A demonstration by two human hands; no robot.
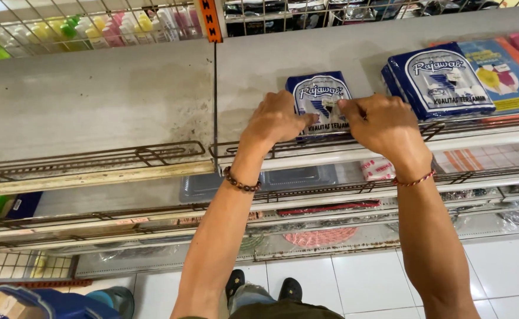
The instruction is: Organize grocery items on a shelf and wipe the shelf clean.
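A small blue and white packet [320, 93] lies flat on the grey shelf [123, 100], near its wire front rail. My left hand [276, 120] rests on the packet's left lower corner, thumb and fingers pinching its edge. My right hand [380, 122] grips the packet's right lower side. Both hands hold the same packet. A beaded bracelet is on my left wrist, and a thin red cord on my right.
A larger blue packet stack [438, 80] lies to the right, next to colourful packs [503, 70]. A wire basket of small bottles [94, 26] is above. Lower shelves hold plastic trays [295, 177] and a pink mat [321, 237]. A blue basket [29, 302] sits on the tiled floor.
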